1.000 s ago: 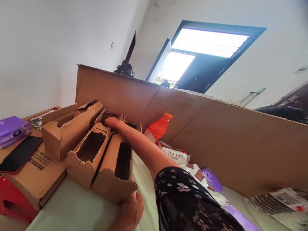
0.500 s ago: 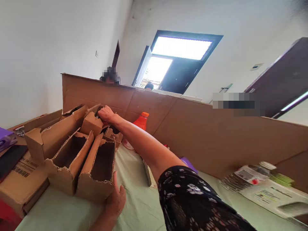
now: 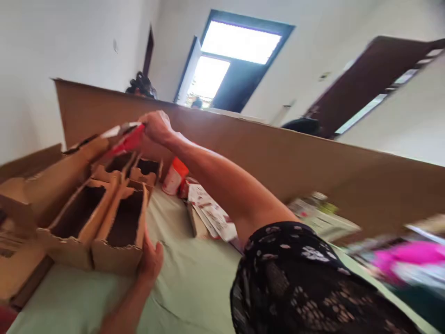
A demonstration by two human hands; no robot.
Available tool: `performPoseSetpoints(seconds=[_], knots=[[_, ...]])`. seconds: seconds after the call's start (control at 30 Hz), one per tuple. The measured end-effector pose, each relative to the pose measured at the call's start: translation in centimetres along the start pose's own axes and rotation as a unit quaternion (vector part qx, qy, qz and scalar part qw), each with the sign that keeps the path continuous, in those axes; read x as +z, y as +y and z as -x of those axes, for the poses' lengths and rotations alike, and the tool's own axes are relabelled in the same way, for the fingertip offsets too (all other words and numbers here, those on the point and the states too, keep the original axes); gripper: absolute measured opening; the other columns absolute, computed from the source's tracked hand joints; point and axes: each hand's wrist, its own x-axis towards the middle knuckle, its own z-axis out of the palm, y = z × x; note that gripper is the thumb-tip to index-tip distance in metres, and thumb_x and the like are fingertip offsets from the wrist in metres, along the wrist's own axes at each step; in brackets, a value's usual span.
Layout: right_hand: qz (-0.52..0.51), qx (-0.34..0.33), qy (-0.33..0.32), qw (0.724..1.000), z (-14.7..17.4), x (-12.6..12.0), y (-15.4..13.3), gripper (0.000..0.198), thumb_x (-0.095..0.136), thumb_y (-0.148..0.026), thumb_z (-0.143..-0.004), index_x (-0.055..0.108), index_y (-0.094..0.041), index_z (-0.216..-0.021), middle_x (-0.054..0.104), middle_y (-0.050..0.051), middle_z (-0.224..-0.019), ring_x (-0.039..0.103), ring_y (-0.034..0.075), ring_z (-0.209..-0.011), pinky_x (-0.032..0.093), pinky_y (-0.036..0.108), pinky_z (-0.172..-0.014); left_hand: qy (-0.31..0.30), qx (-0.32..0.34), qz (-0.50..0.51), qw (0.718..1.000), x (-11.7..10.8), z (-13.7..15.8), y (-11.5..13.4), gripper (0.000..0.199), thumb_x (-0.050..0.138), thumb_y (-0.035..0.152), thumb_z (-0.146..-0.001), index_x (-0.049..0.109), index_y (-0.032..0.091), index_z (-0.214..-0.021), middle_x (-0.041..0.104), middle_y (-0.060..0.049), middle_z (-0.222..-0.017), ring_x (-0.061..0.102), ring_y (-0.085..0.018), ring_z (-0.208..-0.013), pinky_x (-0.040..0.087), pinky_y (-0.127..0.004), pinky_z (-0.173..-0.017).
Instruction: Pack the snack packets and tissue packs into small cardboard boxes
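My right hand (image 3: 156,126) is raised above the far end of the cardboard boxes, fingers closed on a flat red and white packet (image 3: 128,141) that is smeared by motion. Below it stand narrow open-topped compartments, among them a small far box (image 3: 144,175). My left hand (image 3: 151,255) lies against the right side of the nearest narrow cardboard box (image 3: 118,255), with thumb apart and fingers partly hidden by the box. Beside that box stands a second narrow open box (image 3: 67,248), its inside dark.
A tall cardboard partition (image 3: 243,148) runs along the back. Near it stand an orange-topped container (image 3: 173,177) and flat printed packets (image 3: 210,208). Blurred bottles (image 3: 323,215) and a bright pink item (image 3: 410,257) lie to the right. Someone's dark hair (image 3: 141,86) shows behind the partition.
My right hand has lifted up from among the far boxes, and a red and white packet now shows in it. My left hand stays against the near box. The view has shifted.
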Motion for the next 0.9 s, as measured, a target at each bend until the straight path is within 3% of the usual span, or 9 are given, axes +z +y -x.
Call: performPoseSetpoints(seconds=[0.1,0.2,0.33,0.43,0.5,0.6,0.7,0.8,0.9], knots=[[-0.070,0.045,0.063,0.995,4.6,-1.3,4.4,0.030,0.040,-0.010,-0.097,0.070,-0.006,-0.100,0.072,0.007,-0.101,0.063,0.016,-0.096,0.042,0.023,-0.081,-0.014,0.011,0.011,1.000,0.4,-0.7,-0.1,0.078,0.050,0.019,-0.079,0.027,0.007,-0.153,0.044,-0.024,-0.153,0.048,-0.032,-0.141,0.037,-0.050,-0.119],[-0.062,0.120,0.047,0.990,11.3,-2.2,8.3,0.026,0.045,-0.010,-0.094,0.070,-0.008,-0.089,0.071,0.002,-0.089,0.062,0.013,-0.087,0.043,0.019,-0.076,-0.016,0.027,0.010,0.999,0.8,-1.3,-0.4,0.077,0.052,0.020,-0.080,0.027,0.011,-0.152,0.046,-0.022,-0.151,0.049,-0.032,-0.139,0.039,-0.053,-0.117],[0.015,0.233,0.002,0.972,21.4,-2.3,12.4,0.028,0.046,-0.014,-0.094,0.074,-0.013,-0.090,0.075,0.005,-0.087,0.067,0.021,-0.089,0.046,0.027,-0.076,0.000,0.045,-0.013,0.999,0.6,-1.6,-0.4,0.073,0.053,0.019,-0.080,0.032,0.013,-0.149,0.054,-0.021,-0.142,0.056,-0.033,-0.129,0.046,-0.053,-0.110],[0.055,0.297,-0.009,0.953,28.4,-0.4,14.4,0.037,0.041,-0.013,-0.095,0.074,-0.014,-0.111,0.075,0.014,-0.105,0.067,0.028,-0.100,0.045,0.037,-0.085,0.011,0.054,-0.034,0.998,0.2,-1.8,-0.2,0.071,0.054,0.017,-0.079,0.036,0.013,-0.148,0.056,-0.020,-0.138,0.057,-0.032,-0.128,0.049,-0.052,-0.108],[0.066,0.323,-0.048,0.943,32.4,1.8,14.7,0.039,0.044,-0.014,-0.095,0.071,-0.015,-0.122,0.075,0.017,-0.107,0.068,0.030,-0.100,0.043,0.039,-0.086,0.011,0.059,-0.047,0.997,-0.1,-1.9,0.1,0.068,0.056,0.015,-0.080,0.039,0.014,-0.146,0.057,-0.019,-0.137,0.057,-0.031,-0.127,0.049,-0.051,-0.107],[0.053,0.327,-0.133,0.934,36.9,4.9,14.4,0.043,0.056,-0.014,-0.087,0.070,-0.022,-0.127,0.078,0.010,-0.095,0.070,0.024,-0.088,0.042,0.033,-0.080,0.003,0.067,-0.072,0.995,-0.7,-2.0,0.8,0.056,0.061,0.019,-0.089,0.044,0.016,-0.142,0.058,-0.015,-0.134,0.060,-0.030,-0.121,0.052,-0.051,-0.102],[0.049,0.327,-0.168,0.929,40.0,6.2,13.9,0.056,0.055,-0.011,-0.086,0.059,-0.022,-0.141,0.078,0.012,-0.105,0.070,0.025,-0.092,0.042,0.034,-0.081,-0.008,0.071,-0.108,0.992,-1.2,-2.0,2.0,0.045,0.062,0.031,-0.096,0.051,0.019,-0.137,0.057,-0.012,-0.135,0.060,-0.027,-0.118,0.054,-0.051,-0.098],[0.055,0.308,-0.139,0.940,43.4,6.2,13.2,0.055,0.044,-0.014,-0.093,0.051,-0.017,-0.147,0.075,0.016,-0.113,0.068,0.029,-0.101,0.043,0.040,-0.088,-0.023,0.069,-0.160,0.984,-1.6,-1.1,3.4,0.040,0.062,0.035,-0.097,0.056,0.019,-0.133,0.056,-0.012,-0.138,0.059,-0.027,-0.120,0.053,-0.051,-0.099],[0.025,0.225,-0.019,0.974,47.3,8.0,11.8,0.040,0.044,-0.025,-0.095,0.066,-0.019,-0.128,0.078,0.011,-0.102,0.071,0.027,-0.093,0.045,0.040,-0.087,-0.054,0.070,-0.212,0.973,-1.9,0.6,4.8,0.037,0.063,0.036,-0.097,0.059,0.020,-0.130,0.057,-0.011,-0.139,0.059,-0.027,-0.122,0.051,-0.051,-0.102]])
